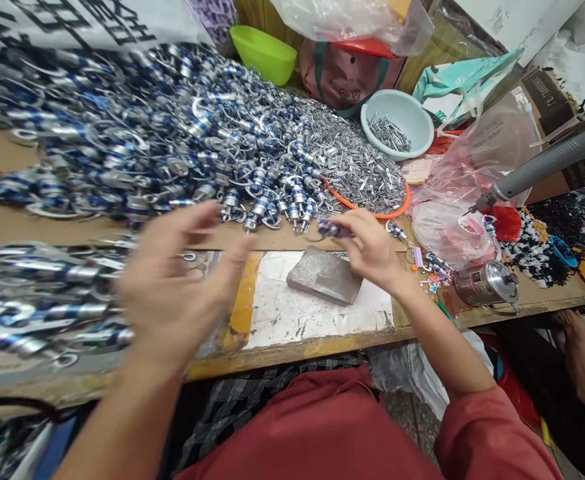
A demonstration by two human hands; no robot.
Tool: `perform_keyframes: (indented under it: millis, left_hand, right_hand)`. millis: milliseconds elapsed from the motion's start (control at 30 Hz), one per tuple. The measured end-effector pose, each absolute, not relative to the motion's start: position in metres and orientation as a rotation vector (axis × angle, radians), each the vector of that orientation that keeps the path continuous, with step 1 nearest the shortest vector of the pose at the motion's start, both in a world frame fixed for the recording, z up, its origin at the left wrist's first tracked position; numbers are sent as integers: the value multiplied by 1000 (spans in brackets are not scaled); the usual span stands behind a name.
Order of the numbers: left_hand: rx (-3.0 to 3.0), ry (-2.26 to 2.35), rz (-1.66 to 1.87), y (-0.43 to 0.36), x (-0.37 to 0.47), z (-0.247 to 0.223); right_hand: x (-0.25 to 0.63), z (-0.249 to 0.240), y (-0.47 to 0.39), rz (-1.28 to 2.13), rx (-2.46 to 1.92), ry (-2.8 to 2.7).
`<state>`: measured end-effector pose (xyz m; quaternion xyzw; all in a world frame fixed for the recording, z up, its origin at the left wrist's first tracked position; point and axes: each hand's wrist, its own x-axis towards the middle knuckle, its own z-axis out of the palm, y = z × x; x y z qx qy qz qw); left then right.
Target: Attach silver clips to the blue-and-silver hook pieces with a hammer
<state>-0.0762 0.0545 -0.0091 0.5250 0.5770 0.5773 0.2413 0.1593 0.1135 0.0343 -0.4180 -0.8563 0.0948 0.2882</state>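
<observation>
My right hand (pixel 370 247) pinches a small blue-and-silver metal piece (pixel 333 229), partly hidden by the fingers, above the far edge of a grey metal block (pixel 325 275). The block rests on a white, stained sheet (pixel 292 320) at the bench's front. To the left, my left hand (pixel 175 287) is blurred by motion, its thumb and fingers apart, with nothing visible between them. Beyond it spreads a large heap of blue-and-silver metal pieces with curved arms and small rings (pixel 172 140). More such pieces (pixel 47 293) lie left of that hand.
Small flat silver parts (pixel 360 160) lie heaped inside an orange rim (pixel 395 215). Behind are a pale blue bowl (pixel 425 133) of metal pins and a green bowl (pixel 265 57). An electric screwdriver (pixel 547 163) hangs at right above a metal pot (pixel 490 283). Another person's arm (pixel 580 367) shows at far right.
</observation>
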Motion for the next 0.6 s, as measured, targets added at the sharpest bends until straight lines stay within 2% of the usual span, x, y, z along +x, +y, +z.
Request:
perform_keyframes:
  millis: [133, 200, 367, 600]
  left_hand:
    - [1429, 1350, 1556, 63, -19, 17]
    - [1259, 1388, 1501, 57, -13, 22]
    - [1226, 1318, 1325, 38, -17, 11]
    - [1657, 1319, 1319, 33, -15, -5]
  right_hand:
    - [147, 43, 102, 453, -906, -2315]
    - [156, 35, 110, 495, -1018, -2242]
    - [181, -2, 148, 123, -1654, -2427]
    - [160, -4, 158, 45, -1757, -2547]
